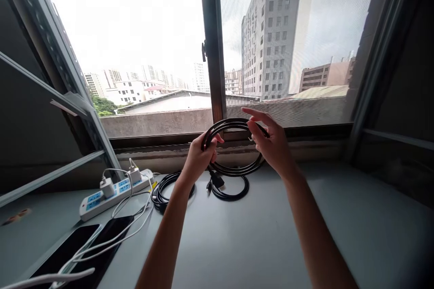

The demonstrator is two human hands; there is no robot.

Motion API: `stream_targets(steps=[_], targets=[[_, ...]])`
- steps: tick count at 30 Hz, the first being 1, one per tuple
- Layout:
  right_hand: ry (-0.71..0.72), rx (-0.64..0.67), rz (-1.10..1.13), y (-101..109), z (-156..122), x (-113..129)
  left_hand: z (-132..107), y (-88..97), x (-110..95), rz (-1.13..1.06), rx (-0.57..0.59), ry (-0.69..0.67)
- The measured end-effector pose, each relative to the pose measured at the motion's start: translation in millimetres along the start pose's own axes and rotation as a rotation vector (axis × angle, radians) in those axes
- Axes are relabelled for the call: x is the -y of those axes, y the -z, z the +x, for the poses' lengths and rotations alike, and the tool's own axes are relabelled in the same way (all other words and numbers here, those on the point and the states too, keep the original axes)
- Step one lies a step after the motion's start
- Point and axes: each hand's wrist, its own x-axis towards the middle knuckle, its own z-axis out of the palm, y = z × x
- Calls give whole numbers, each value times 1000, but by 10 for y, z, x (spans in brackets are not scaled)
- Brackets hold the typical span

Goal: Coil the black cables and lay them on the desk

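Note:
A thick black cable [233, 171] is wound into a round coil and held up in front of the window, above the table. My left hand [200, 152] is closed around the coil's left side. At the upper right of the coil is my right hand [271, 142], the cable passing between its thumb and stretched index finger; its other fingers are mostly hidden. A black plug [217, 180] with a pale metal end hangs from the coil's lower left. Behind and below it, a thinner black cable [233, 198] lies coiled on the table.
Another black cable coil [158, 196] lies left, partly behind my left forearm. A white power strip [117, 194] bears plugged-in chargers. White cords [111, 241] cross two dark phone-like devices [111, 235]. The table [244, 244] meets a window ledge; metal posts [98, 131] stand left.

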Motion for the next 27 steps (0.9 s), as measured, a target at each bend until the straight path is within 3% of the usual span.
stream_targets(steps=[3, 6, 11, 14, 17, 20, 23, 27], targets=[[79, 50, -85, -57, 0, -6, -2, 46, -23, 32, -44, -49], [124, -2, -235, -107, 3, -52, -8, 51, -46, 49, -13, 8], [94, -133, -376, -161, 1, -169, -14, 28, -79, 333, -290, -81], [13, -139, -339, -213, -12, -228, -31, 24, -125, 378, -320, -112], [-123, -63, -303, -294, -37, -260, -65, 20, -173, 413, -320, -165], [-257, 79, -250, -350, -63, -252, -104, 4, -209, 510, -323, -305], [-221, 204, -216, -340, -77, -202, -127, -1, -242, 551, -408, -368], [-166, 239, -171, -274, -79, -75, -110, 74, -257, 429, -554, -392]])
